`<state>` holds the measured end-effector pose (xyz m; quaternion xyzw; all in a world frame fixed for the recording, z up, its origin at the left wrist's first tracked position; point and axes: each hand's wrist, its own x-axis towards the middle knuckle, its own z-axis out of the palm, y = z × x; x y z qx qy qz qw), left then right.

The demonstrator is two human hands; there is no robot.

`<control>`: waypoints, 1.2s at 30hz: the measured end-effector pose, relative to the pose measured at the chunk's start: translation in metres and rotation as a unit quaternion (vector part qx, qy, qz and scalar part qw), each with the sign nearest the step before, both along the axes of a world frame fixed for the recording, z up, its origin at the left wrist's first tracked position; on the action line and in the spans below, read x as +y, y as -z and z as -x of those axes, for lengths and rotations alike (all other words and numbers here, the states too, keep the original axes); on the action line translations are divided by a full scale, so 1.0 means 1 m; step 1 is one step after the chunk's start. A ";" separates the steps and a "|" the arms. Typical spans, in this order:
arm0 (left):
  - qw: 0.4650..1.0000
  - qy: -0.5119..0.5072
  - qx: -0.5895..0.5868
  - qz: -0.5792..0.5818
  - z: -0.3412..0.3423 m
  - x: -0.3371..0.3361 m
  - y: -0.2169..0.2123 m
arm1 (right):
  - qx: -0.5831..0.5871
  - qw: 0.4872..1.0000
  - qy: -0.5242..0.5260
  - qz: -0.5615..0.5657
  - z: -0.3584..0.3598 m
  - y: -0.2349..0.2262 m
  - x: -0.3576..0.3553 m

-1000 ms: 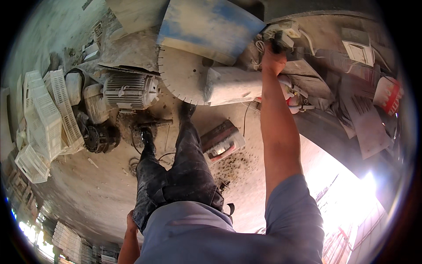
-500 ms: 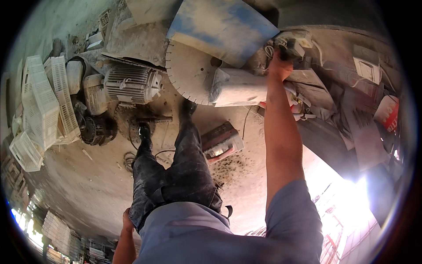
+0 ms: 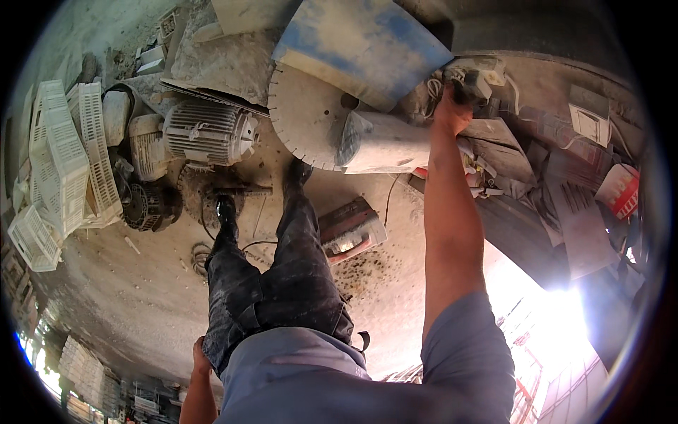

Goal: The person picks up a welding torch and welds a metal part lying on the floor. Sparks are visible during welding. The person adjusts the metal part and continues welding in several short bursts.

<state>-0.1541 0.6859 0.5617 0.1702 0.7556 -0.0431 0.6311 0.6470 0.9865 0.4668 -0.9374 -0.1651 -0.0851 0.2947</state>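
We are looking down past our own body in a dusty workshop. Over the last second little has changed: the view has swung slightly, carrying the whole scene across the frame, while our right hand (image 3: 453, 115) has stayed with the same dark object (image 3: 461, 93). For the work in hand, we judge that the reach itself is finished and the handling at that spot is still going on.

The dark object is at the upper right, beside a pale box (image 3: 489, 69) and a loose loop of cord (image 3: 433, 87), just beyond a pale, dusty casing (image 3: 388, 140). A large toothed disc (image 3: 304, 106) stands to the left of the casing, under a tilted blue-and-white panel (image 3: 367, 42). Our left hand (image 3: 201, 355) is at the outer side of our dark trousers (image 3: 279, 290).

Our right hand's fingertips are lost against the dark object, so we cannot tell whether its grip is closed around it or only touching. The object's own shape is unclear too. Our left fingers are hidden by the trouser leg, leaving that grip unreadable. Glare washes out the doorway-like opening (image 3: 547, 332) at lower right, and the round lens rim cuts off the outer edges.
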 end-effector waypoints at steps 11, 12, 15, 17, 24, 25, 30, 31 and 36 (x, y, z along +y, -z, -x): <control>1.000 0.002 -0.016 -0.002 0.006 -0.002 0.005 | -0.014 1.000 0.018 0.012 -0.008 0.004 0.004; 0.999 -0.025 -0.021 0.001 0.006 -0.002 0.005 | -0.015 1.000 0.019 0.016 -0.007 0.002 0.005; 0.996 -0.085 -0.036 0.003 0.000 0.002 0.005 | -0.022 0.999 0.025 0.004 -0.013 0.006 0.003; 0.994 -0.097 -0.041 0.000 -0.006 0.007 0.002 | -0.026 0.999 0.017 0.004 -0.019 0.007 0.002; 0.993 0.108 0.018 -0.040 -0.001 -0.001 0.010 | -0.025 0.997 0.071 0.028 -0.013 0.012 0.011; 0.997 0.070 0.023 -0.030 -0.006 0.007 0.013 | 0.019 0.996 0.082 0.012 -0.024 0.016 0.003; 0.987 0.139 0.058 -0.054 0.005 -0.011 0.022 | -0.026 0.999 -0.002 0.043 -0.020 0.003 -0.001; 0.988 0.131 0.058 -0.053 -0.006 -0.004 0.019 | -0.054 0.997 -0.006 0.058 -0.022 0.006 0.000; 0.988 0.130 0.053 -0.059 -0.027 0.009 0.016 | -0.037 0.999 0.035 0.017 -0.020 0.016 0.014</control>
